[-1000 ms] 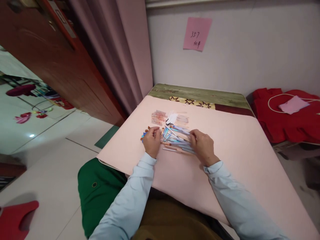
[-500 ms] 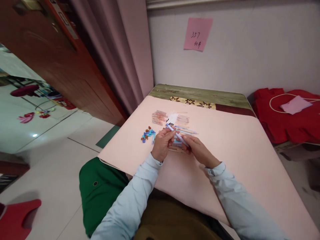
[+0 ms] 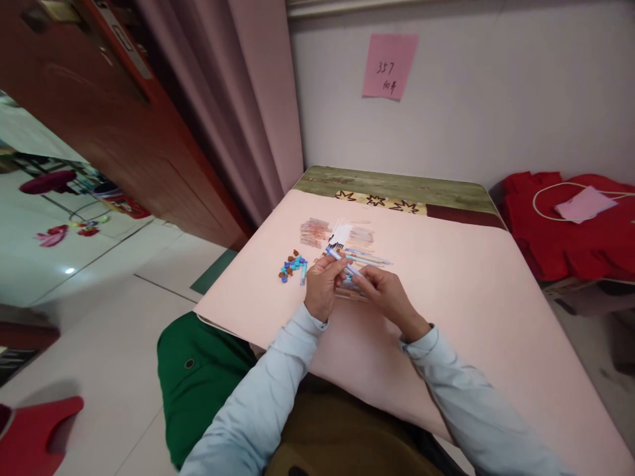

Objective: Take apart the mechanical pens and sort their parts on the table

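My left hand [image 3: 321,285] is closed around a blue-and-lilac pen [image 3: 351,268], its blue end pointing up and away. Fingers of my right hand [image 3: 389,294] pinch the lower end of that same pen, above the table. Under and behind my hands lie more pens [image 3: 373,258], some pale blue, partly hidden. To the left sits a small heap of blue and brown pen parts [image 3: 292,266], with a light blue tube [image 3: 303,274] beside it. Beyond my hands are white sticks with black tips [image 3: 339,235], probably refills, between reddish-brown see-through tubes [image 3: 314,233] and paler tubes [image 3: 362,235].
A pale pink cover lies over the table [image 3: 446,284]. A red cloth-like bundle [image 3: 540,231] with a cord and pink paper is at the right. Behind stands a wall with a pink note [image 3: 389,67]. A curtain [image 3: 248,92] and brown door [image 3: 149,152] are at the left.
My right hand has shifted slightly left along the pen, closer to my left hand. The pen stays between both hands, and the things on the table look unchanged.
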### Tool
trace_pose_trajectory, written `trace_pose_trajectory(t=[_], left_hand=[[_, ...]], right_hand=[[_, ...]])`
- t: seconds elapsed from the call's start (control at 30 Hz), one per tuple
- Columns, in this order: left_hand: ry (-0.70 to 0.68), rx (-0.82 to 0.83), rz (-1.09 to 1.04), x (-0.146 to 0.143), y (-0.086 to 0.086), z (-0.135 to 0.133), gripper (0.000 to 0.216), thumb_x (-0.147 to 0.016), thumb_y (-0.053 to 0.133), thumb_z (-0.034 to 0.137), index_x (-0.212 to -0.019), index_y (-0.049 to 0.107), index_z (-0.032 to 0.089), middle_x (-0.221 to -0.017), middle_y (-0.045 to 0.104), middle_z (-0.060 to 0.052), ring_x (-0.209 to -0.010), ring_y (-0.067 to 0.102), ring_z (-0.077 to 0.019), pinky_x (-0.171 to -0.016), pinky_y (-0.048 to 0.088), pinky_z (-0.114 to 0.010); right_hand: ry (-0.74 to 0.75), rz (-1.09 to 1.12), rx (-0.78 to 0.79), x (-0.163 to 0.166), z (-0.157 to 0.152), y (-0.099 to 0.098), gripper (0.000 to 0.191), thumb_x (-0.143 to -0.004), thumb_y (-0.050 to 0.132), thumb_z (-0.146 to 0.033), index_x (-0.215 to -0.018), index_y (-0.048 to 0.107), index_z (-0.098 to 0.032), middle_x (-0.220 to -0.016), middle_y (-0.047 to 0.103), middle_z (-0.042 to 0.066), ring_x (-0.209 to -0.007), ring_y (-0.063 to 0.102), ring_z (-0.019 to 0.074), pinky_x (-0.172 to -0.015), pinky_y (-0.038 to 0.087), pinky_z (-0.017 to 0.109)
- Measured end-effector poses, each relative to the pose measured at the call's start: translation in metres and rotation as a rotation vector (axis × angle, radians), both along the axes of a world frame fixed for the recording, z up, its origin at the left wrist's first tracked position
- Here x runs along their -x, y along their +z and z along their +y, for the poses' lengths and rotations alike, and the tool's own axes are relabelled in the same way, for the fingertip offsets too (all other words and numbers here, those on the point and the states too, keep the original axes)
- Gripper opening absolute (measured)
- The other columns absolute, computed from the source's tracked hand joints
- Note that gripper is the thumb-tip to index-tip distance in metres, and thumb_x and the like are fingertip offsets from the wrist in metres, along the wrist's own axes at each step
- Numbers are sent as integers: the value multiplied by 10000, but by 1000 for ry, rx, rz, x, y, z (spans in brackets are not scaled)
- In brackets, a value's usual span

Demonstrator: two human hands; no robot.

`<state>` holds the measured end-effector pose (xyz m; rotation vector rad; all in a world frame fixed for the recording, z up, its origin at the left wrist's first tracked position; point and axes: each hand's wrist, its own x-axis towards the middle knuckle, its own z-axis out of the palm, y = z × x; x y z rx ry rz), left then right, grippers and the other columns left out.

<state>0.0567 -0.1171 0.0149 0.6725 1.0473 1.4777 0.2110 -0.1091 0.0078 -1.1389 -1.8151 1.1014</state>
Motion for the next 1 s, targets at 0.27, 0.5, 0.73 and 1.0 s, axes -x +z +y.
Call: trace_pose_trajectory(t=[0.27, 0.5, 0.73, 1.0], left_hand=[[-14, 19, -15, -7, 4, 8, 347, -619, 847, 331, -860, 705, 127, -678, 647, -1, -488, 420, -26, -436, 251, -182], [26, 20, -21, -8, 0, 7, 319, -650, 825, 336, -851, 704, 119, -643, 631, 5, -469, 403, -22, -436, 249, -187], [7, -28, -45, -7, 2, 7, 313, -656, 831, 324, -854, 707, 116, -580, 573, 32, -478, 400, -25, -463, 259, -179], [21, 0, -45, -7, 3, 5, 347, -657, 827, 356, -879, 716, 113, -579, 573, 31, -457, 386, -24, -443, 219, -198]], right_hand=[[33, 167, 284, -8, 6, -1, 521, -898, 474, -655, -768, 676, -193, -514, 511, -28, -462, 431, 124, -486, 345, 261], [-70, 241, 177, -6, 10, -10, 400, -707, 768, -558, -814, 615, -205, -650, 607, -8, -587, 521, 141, -565, 416, 260], [2, 145, 244, -6, 5, -1, 513, -896, 483, -656, -825, 668, -183, -501, 434, -54, -453, 368, 106, -469, 302, 247], [-67, 279, 200, -5, 8, -9, 422, -700, 784, -556, -840, 629, -190, -646, 592, -21, -563, 481, 120, -543, 366, 245]])
